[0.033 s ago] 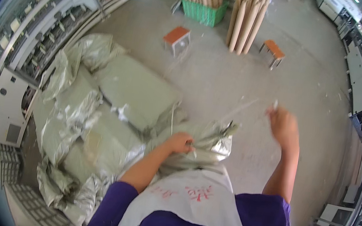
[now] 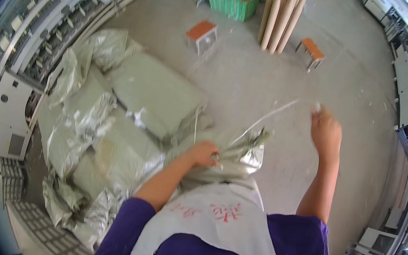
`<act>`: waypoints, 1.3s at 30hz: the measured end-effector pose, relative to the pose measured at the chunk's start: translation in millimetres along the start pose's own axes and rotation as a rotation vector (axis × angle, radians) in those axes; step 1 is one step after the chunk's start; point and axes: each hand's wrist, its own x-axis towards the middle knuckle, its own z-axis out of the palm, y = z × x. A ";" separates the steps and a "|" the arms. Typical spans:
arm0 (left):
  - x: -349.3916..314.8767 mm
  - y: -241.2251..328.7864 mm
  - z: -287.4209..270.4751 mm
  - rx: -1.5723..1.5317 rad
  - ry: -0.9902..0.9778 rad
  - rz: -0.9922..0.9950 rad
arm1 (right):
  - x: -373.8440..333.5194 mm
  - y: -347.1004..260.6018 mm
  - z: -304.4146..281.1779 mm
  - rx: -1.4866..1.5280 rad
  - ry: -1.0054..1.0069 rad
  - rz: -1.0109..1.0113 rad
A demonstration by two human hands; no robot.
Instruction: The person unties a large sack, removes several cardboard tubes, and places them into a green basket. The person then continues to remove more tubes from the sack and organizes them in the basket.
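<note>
In front of my apron lies a grey-green plastic sack (image 2: pixel 232 165) with a gathered, crumpled end at its right. My left hand (image 2: pixel 204 153) is closed on top of it, fingers curled; whether they grip plastic or cord is hidden. Off to the right, my right hand (image 2: pixel 326 131) is raised above the floor and pinched shut on a white cord. That cord (image 2: pixel 268 116) runs in a bowed line from the sack's gathered end toward the right hand, fading near the fingers. Another thin white strand (image 2: pixel 195 124) stands just beyond my left hand.
Several filled grey-green sacks (image 2: pixel 152 89) lie heaped to the left. Farther off are two small stools (image 2: pixel 202 30) with orange-brown tops, a green basket (image 2: pixel 231 7) of brown tubes and a standing bunch of tubes (image 2: pixel 280 21). Machines (image 2: pixel 14 106) line both sides.
My right hand has moved slightly up and to the right. The white cord, faint and blurred before, now shows clearly in a bow. The whole view has tilted a little.
</note>
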 end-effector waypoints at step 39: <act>-9.2 42.6 -28.1 0.051 0.064 -0.357 | -110.4 -38.1 285.4 0.667 -0.813 -0.164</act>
